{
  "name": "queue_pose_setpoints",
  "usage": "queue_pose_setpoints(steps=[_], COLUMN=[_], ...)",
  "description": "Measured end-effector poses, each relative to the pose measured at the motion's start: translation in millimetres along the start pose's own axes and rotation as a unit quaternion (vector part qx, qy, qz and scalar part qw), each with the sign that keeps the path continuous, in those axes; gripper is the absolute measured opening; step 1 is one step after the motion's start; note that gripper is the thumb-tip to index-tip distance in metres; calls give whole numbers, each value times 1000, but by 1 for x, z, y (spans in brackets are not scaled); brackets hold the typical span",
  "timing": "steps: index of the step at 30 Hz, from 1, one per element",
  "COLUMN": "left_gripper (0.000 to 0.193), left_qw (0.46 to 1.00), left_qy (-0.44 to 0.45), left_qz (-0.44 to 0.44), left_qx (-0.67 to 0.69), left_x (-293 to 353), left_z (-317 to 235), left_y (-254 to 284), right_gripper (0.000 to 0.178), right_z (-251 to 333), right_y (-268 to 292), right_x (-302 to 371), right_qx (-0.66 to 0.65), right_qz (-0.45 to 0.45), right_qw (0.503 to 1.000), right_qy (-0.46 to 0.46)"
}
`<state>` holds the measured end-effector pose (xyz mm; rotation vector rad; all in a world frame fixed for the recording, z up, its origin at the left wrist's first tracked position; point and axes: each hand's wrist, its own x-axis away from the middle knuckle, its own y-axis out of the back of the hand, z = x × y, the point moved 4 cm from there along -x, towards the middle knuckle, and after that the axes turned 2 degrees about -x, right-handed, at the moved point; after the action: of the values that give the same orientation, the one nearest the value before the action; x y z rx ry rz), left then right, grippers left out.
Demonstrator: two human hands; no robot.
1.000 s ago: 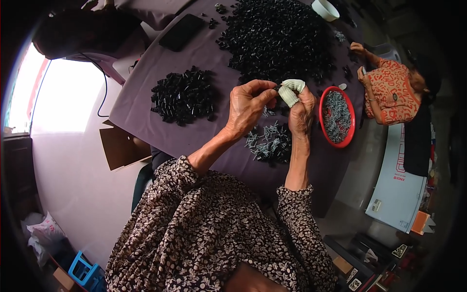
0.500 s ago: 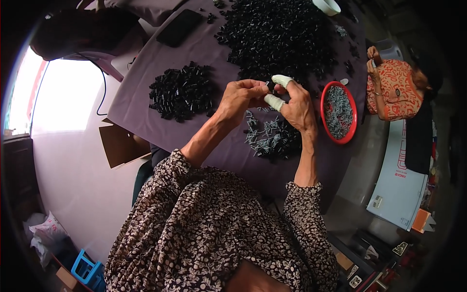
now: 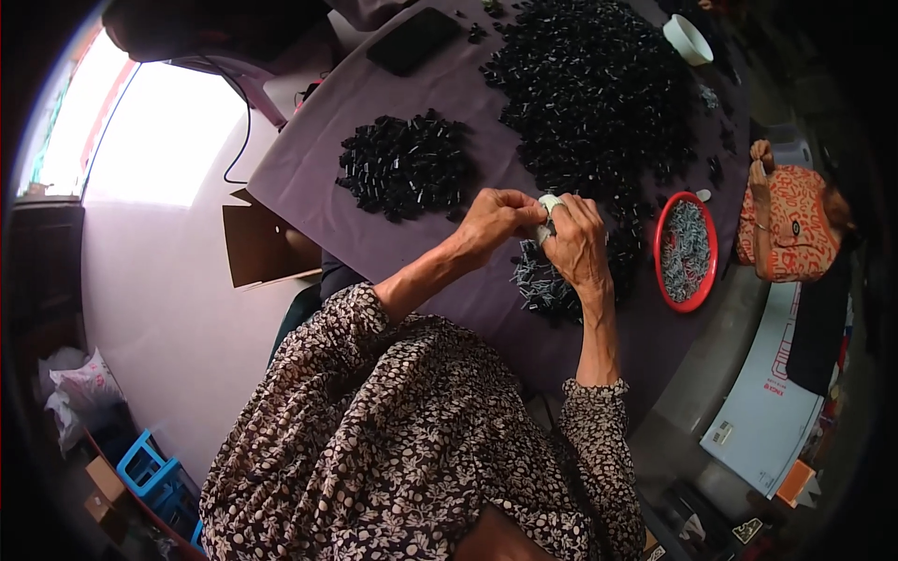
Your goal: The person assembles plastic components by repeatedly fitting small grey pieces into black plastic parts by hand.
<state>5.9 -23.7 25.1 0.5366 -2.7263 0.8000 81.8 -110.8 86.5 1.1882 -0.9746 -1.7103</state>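
My left hand [image 3: 500, 221] and my right hand [image 3: 578, 245] meet above the table, fingertips pinched together. White coverings wrap the thumb and forefinger of my right hand. Between the fingertips, whatever is held is mostly hidden; half a second ago a small black piece showed there. Just below my right hand lies a heap of grey screws [image 3: 535, 280] mixed with black pieces. A smaller pile of black pieces [image 3: 404, 168] is left of my hands, and a large pile [image 3: 599, 93] spreads beyond them. At right, a red dish [image 3: 715, 254] holds many grey screws [image 3: 685, 245].
A purple cloth [image 3: 309, 173] covers the table. On it are a dark flat device [image 3: 413, 42] at far left and a white bowl [image 3: 687, 40] at far right. Another person [image 3: 786, 222] sits to the right. An open cardboard box [image 3: 257, 245] stands left of the table.
The view has shifted, so the table appears further right and lower. My right fingers have closed in against my left fingertips, covering the black piece that showed between them.
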Motion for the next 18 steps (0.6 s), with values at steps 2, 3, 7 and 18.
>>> queue_pose_setpoints(steps=[2, 3, 7, 18], left_gripper=[17, 17, 17, 14], left_qw=[1000, 1000, 999, 995], left_qy=[-2, -6, -3, 57], left_qz=[-18, -23, -27, -16], left_qx=[-1, -14, -31, -84], left_x=[5, 7, 12, 34], left_z=[3, 2, 3, 29], left_y=[2, 4, 1, 6], right_gripper=[10, 10, 8, 24], right_z=[6, 10, 14, 21], right_y=[0, 0, -3, -28], right_x=[0, -2, 6, 41], right_qx=[18, 23, 18, 0], right_qz=[17, 26, 19, 21], right_qw=[1000, 999, 1000, 999], right_qy=[1, 1, -12, -26])
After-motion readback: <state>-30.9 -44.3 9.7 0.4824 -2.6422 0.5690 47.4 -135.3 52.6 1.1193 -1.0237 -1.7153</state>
